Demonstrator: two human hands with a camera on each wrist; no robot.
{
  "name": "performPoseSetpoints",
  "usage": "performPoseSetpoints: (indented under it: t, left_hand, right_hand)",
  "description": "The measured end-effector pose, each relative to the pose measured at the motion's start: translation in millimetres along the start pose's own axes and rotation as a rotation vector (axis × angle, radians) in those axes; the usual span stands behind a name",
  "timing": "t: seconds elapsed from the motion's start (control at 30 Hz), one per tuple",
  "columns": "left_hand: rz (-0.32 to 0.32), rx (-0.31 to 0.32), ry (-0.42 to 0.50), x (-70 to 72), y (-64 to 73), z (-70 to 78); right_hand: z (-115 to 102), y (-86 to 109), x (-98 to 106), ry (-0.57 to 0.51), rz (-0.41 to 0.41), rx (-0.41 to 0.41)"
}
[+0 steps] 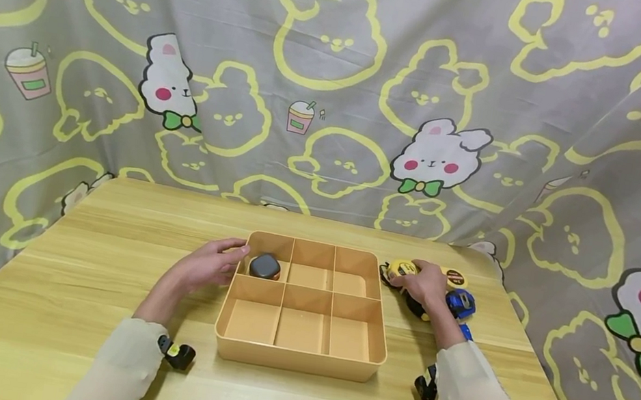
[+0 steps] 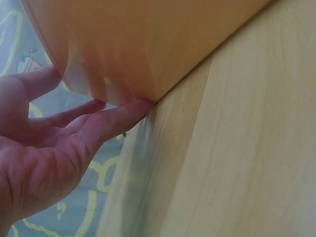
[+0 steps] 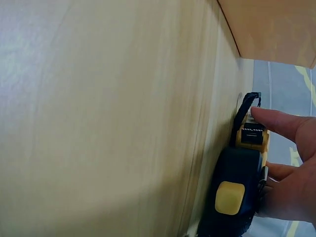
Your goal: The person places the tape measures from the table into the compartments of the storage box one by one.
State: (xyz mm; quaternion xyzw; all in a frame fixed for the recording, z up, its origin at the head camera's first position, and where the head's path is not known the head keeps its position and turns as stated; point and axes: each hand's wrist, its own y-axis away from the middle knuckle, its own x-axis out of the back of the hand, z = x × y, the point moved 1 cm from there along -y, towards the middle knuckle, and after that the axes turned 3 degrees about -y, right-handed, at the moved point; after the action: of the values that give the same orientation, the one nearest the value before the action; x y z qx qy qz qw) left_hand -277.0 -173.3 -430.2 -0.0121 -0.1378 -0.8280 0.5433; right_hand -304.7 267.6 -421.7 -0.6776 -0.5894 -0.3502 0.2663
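An orange box with six compartments (image 1: 296,361) sits on the table. A dark rounded tape measure (image 1: 265,266) lies in its far-left compartment. My left hand (image 1: 214,261) rests its fairly straight fingers against the outside of the box's left wall, near the far corner; the left wrist view shows the fingertips (image 2: 143,105) touching that wall. Right of the box, my right hand (image 1: 426,285) grips a yellow tape measure (image 1: 402,268) with a black strap between thumb and fingers. A black tape measure with a yellow button (image 3: 229,197) stands close beside the yellow one.
Further right lie a blue tape measure (image 1: 460,304), a round yellow piece with a dark label (image 1: 455,277) and a blue strip (image 1: 466,332), partly hidden by the right arm. A patterned curtain (image 1: 336,92) hangs behind the wooden table (image 1: 61,272).
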Motion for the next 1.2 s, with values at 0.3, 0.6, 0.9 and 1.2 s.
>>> performPoseSetpoints:
  t: [0.3,0.6,0.9,1.2]
  left_hand:
    - [0.000,0.001,0.002,0.5,1.2,0.5]
    - [0.004,0.004,0.003,0.6,0.6,0.0]
    - [0.004,0.008,-0.006,1.2,0.1,-0.5]
    - [0.003,0.008,-0.004,0.3,-1.1,-1.4]
  right_hand:
    - [-5.7,1.0,2.3,-0.042,0.072,0.023]
    - [-19.6,11.4,10.3,-0.148,0.130,0.027]
    - [-36.2,19.0,17.3,-0.238,0.205,0.088]
    - [-58.0,29.1,18.2,-0.312,0.165,0.143]
